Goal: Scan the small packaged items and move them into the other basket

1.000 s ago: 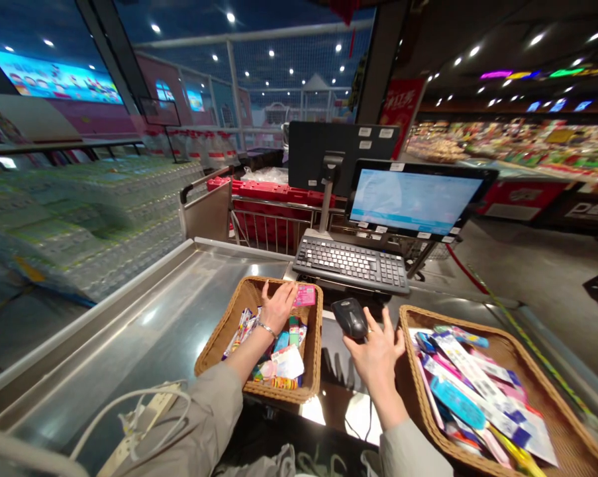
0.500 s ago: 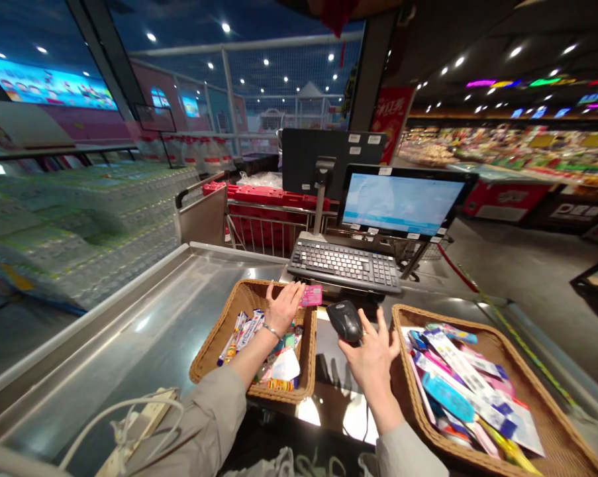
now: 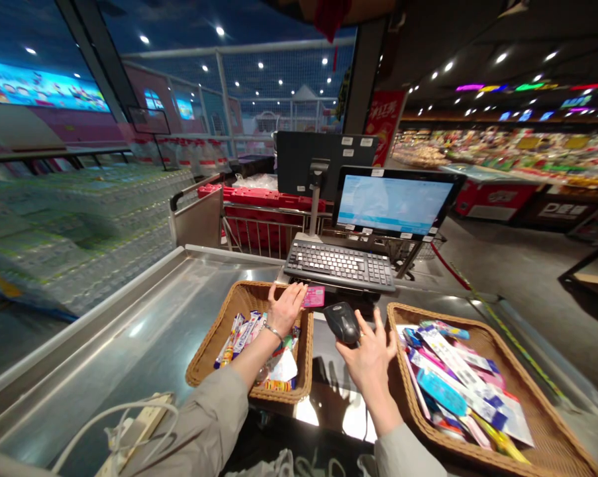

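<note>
My left hand (image 3: 287,309) rests over the far rim of a wicker basket (image 3: 246,285) and pinches a small pink card (image 3: 313,296) at its fingertips. That basket holds small wrapped goods (image 3: 244,338), including stick-shaped packets. My right hand (image 3: 371,358) is shut around a black handheld scanner (image 3: 342,323), its head pointing up and left. Right of that hand sits a second wicker basket (image 3: 442,317), filled with long flat blister packs (image 3: 452,377) in blue, white and pink. The scanner's underside is hidden by my fingers.
A keyboard (image 3: 339,266) and a lit monitor (image 3: 394,203) stand just beyond my hands on the steel checkout counter (image 3: 140,318). A power strip with white cable (image 3: 134,421) lies near my left arm. A metal cart (image 3: 259,228) and wrapped bottled-water stacks (image 3: 70,232) stand beyond.
The whole view has drifted as my head moved. My left hand and the pink card have shifted right across the far rim of the basket. The scanner stays in my right hand.
</note>
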Available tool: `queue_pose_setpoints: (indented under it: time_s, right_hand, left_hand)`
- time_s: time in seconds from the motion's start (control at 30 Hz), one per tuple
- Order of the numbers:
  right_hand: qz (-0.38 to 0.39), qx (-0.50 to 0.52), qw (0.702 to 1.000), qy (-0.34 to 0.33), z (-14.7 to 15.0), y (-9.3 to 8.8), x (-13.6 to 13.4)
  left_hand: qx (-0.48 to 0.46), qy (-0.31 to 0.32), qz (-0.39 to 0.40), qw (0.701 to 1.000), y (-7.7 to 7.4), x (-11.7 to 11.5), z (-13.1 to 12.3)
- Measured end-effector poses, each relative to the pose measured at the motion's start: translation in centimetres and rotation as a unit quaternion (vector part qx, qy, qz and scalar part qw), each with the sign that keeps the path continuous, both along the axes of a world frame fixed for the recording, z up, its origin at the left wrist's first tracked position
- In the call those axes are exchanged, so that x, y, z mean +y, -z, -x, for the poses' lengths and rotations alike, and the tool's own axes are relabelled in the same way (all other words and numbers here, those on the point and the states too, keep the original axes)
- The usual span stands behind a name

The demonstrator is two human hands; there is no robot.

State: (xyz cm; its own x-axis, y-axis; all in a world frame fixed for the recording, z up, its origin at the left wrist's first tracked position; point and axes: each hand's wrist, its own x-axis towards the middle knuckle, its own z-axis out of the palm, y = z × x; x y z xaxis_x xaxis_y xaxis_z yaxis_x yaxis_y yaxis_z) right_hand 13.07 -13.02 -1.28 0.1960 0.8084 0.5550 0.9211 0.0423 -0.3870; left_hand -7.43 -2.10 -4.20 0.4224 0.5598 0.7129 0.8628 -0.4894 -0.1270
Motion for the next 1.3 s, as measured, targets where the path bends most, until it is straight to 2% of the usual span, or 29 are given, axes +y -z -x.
queue_pose_setpoints:
  time_s: [0.5, 0.83, 1.3]
  right_hand:
    - [0.018, 0.015, 1.000, -0.016, 0.3, -0.2, 0.0]
    - [0.002, 0.008, 1.000, -0.012, 0.2, -0.2, -0.1]
    - [-0.010, -0.001, 0.998, 0.058, -3.2, 0.0, -0.9]
  left_hand:
    - [0.011, -0.013, 0.018, 1.000, 0.1, 0.2, 0.0]
    - [0.006, -0.001, 0.022, 1.000, -0.6, 0.4, -0.4]
    - [-0.001, 0.060, -0.007, 0.998, -0.7, 1.5, -3.6]
